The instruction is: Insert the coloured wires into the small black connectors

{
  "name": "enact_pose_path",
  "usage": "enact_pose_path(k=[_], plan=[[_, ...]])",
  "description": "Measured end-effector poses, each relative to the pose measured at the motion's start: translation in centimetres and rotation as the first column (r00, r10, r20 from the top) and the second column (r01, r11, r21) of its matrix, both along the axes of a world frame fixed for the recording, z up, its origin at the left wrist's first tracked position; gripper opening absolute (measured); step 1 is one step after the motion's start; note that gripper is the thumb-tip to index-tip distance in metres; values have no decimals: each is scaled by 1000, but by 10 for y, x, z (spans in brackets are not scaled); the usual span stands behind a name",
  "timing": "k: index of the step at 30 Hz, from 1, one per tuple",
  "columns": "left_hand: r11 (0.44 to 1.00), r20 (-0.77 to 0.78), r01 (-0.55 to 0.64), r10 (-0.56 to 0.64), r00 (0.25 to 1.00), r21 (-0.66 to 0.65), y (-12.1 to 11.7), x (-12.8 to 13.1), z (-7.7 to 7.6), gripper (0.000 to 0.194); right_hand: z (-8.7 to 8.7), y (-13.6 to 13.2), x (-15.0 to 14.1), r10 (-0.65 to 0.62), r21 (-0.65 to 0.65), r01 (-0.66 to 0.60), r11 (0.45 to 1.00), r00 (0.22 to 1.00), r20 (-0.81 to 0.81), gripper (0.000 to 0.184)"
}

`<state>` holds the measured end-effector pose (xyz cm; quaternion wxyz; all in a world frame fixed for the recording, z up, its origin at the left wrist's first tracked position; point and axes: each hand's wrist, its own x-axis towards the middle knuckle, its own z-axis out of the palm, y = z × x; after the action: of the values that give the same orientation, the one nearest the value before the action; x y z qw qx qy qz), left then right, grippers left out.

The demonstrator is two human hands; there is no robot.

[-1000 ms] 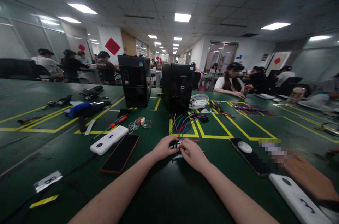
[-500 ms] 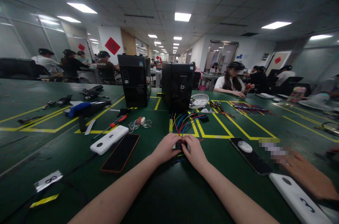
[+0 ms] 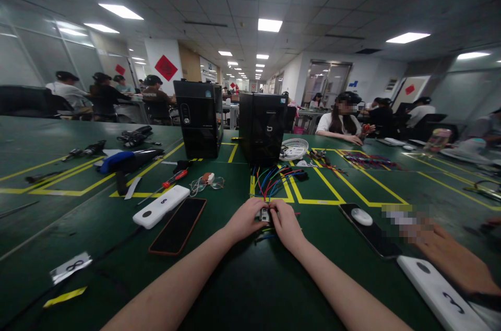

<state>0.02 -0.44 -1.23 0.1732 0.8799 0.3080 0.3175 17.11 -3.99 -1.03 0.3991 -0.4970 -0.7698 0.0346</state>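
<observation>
Between my hands is a small block-like part (image 3: 265,215), pale on the face that shows, with coloured wires (image 3: 269,180) fanning out behind it over the table. My left hand (image 3: 247,219) is closed on its left side, thumb along the near edge. From the right, my right hand (image 3: 287,221) grips the same part with thumb and fingers. The fingers hide much of it, so its exact kind cannot be made out. A few short green and blue wire ends (image 3: 266,236) lie just below the hands.
Two black computer towers (image 3: 199,119) stand ahead. Left lie a phone (image 3: 179,227), a white power bank (image 3: 162,207), eyeglasses (image 3: 216,182) and a red-handled screwdriver (image 3: 174,179). Right are another phone (image 3: 373,234), a power bank (image 3: 438,289) and another person's hand (image 3: 450,252). A white basket (image 3: 294,149) sits beyond.
The small part has turned between my fingers: a pale face shows where a darker one was. My hands stay in nearly the same place.
</observation>
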Motion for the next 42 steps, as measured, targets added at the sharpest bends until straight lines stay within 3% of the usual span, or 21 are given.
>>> enact_pose_path(k=[5,11,14,23,29,35,42], plan=[[997,41,-70,71,997,-28,9,-8,-7,41,5,1,6,-28,45,30,999,998,-57,14],[991,77,-122,127,989,-63,14,-8,-11,35,15,-14,-4,232,-109,-214,971,952,199,15],[987,85,-134,142,986,-84,15,-8,-13,33,21,-23,-10,292,-158,-254,954,906,305,21],[986,70,-149,154,986,-71,16,-10,-13,38,24,-27,-1,271,-281,-161,946,866,419,23],[989,82,-132,136,987,-61,16,-10,-15,39,22,-30,-9,247,-325,-87,942,834,494,8],[990,62,-125,128,990,-61,16,-9,-15,38,12,-34,-14,183,-224,-58,973,785,592,22],[994,55,-100,102,993,-42,15,-9,-14,38,22,-39,-23,207,-294,6,956,695,689,29]])
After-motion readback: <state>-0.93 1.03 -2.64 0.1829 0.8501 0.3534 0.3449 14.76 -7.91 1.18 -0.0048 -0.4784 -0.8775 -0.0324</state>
